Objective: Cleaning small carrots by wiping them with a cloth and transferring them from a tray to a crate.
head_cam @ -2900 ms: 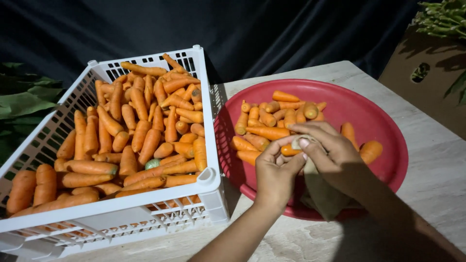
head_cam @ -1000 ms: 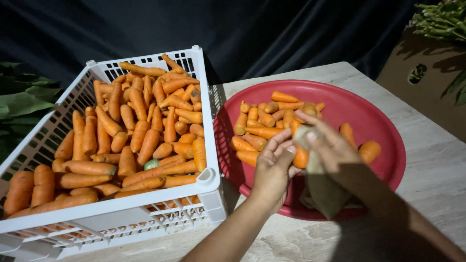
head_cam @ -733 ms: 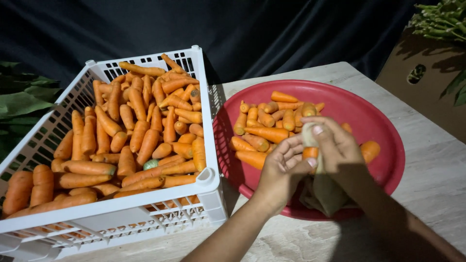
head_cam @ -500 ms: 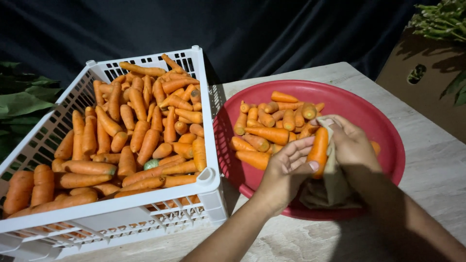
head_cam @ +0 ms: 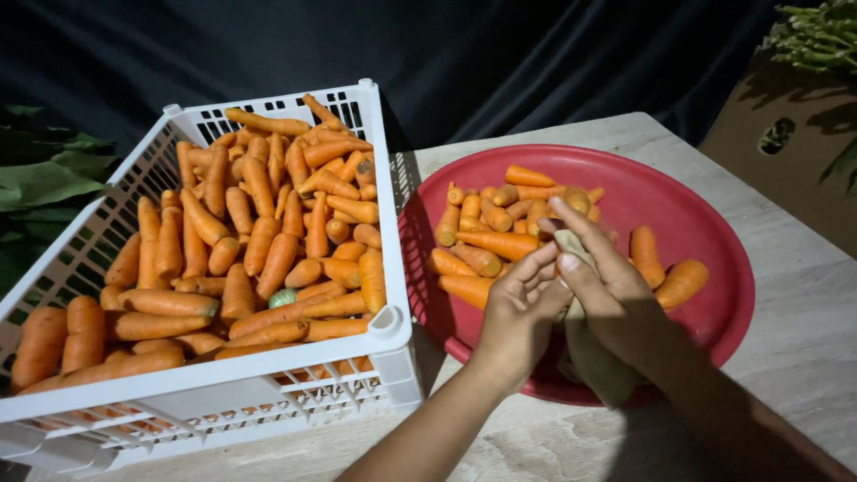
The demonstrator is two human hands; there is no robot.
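Note:
Over the near side of a red round basin (head_cam: 719,234), my left hand (head_cam: 520,311) and my right hand (head_cam: 609,287) press together around a beige cloth (head_cam: 596,364). My right hand wraps the cloth from above with two fingers stretched out. The fingers of my left hand curl against it from the left. The carrot seen between them a moment ago is hidden inside the cloth. A pile of short carrots (head_cam: 489,241) lies in the far half of the basin, just beyond my fingertips.
A white slatted plastic crate (head_cam: 386,183) heaped with carrots (head_cam: 268,241) stands left of the basin, touching it. Both rest on a pale stone-look table (head_cam: 803,384). A cardboard box (head_cam: 786,147) with green stalks (head_cam: 817,36) stands far right; large leaves (head_cam: 45,178) lie far left.
Earlier my hands held a carrot upright with its orange body showing beside the cloth. Now the cloth and my fingers cover it, and my right hand has slid down over it.

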